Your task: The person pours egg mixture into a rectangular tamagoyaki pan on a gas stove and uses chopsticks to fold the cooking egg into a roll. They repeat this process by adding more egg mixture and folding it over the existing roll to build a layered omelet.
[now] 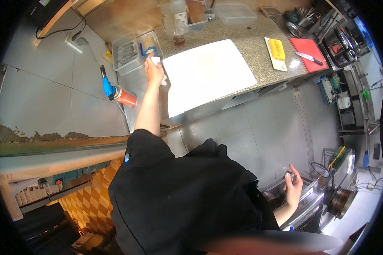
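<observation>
My left arm reaches forward to the counter, and my left hand [154, 73] is closed around a crumpled white cloth [155, 60], part of which hangs below the fingers. Just right of that hand lies a large white cutting board [206, 74]. Beyond it are a clear tub [127, 53] with grey contents and a blue-handled item [147, 51] by a second tray. A blue-headed blowtorch [110, 89] on a red gas can stands left of my forearm. Out to the lower right, my right hand [293, 186] is empty with fingers apart, over steel kitchen equipment [304, 206].
On the granite counter [251, 55] stand a bottle [179, 25] and an open clear container [234, 15]. A yellow block of food [277, 50] rests on a white board; a knife [309, 58] lies on a red board [312, 46]. A pot [341, 203] sits at lower right.
</observation>
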Action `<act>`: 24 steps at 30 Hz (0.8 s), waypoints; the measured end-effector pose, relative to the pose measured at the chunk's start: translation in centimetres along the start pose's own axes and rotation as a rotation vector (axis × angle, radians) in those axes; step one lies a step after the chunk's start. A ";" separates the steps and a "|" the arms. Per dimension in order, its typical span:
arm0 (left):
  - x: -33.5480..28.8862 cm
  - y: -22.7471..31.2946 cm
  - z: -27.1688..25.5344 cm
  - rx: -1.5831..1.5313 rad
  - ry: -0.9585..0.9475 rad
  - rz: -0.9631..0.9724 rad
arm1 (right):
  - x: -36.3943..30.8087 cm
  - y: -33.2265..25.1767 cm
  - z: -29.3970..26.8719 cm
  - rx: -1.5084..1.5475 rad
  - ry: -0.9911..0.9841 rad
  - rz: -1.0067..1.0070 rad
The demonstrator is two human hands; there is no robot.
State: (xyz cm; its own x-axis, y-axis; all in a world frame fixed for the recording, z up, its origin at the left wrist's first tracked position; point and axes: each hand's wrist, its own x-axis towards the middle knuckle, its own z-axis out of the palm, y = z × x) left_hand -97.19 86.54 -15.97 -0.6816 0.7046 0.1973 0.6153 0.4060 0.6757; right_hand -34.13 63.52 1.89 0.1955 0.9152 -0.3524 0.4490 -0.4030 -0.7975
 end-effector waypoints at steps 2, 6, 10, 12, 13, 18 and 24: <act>1.1 -1.2 0.8 0.245 0.035 -0.085 | 1.1 -1.4 0.8 -0.040 -0.014 -0.016; -0.7 4.9 3.4 0.071 0.235 0.395 | 0.6 -2.8 0.3 -0.134 0.099 -0.026; -11.5 16.8 8.8 -0.445 -0.418 0.559 | -2.2 0.4 -0.8 -0.136 0.303 -0.062; -20.0 22.5 10.4 -0.467 -0.878 0.662 | -5.0 3.4 -1.0 -0.162 0.403 -0.041; -23.8 24.6 11.0 -0.515 -1.139 0.717 | -6.8 4.2 -1.4 -0.150 0.414 0.024; -46.4 26.9 13.9 -0.131 -2.230 1.135 | -20.8 9.0 0.3 -0.040 0.713 0.396; -71.1 26.2 3.7 0.428 -2.616 2.083 | -39.2 16.2 13.3 0.075 1.340 0.717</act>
State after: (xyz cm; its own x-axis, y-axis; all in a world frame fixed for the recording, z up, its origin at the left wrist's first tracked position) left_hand -31.11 49.21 -14.95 0.4272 -0.8124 -0.3968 -0.2176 -0.5184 0.8270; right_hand -46.12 21.10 -3.77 0.9875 -0.1572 -0.0062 -0.1175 -0.7107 -0.6936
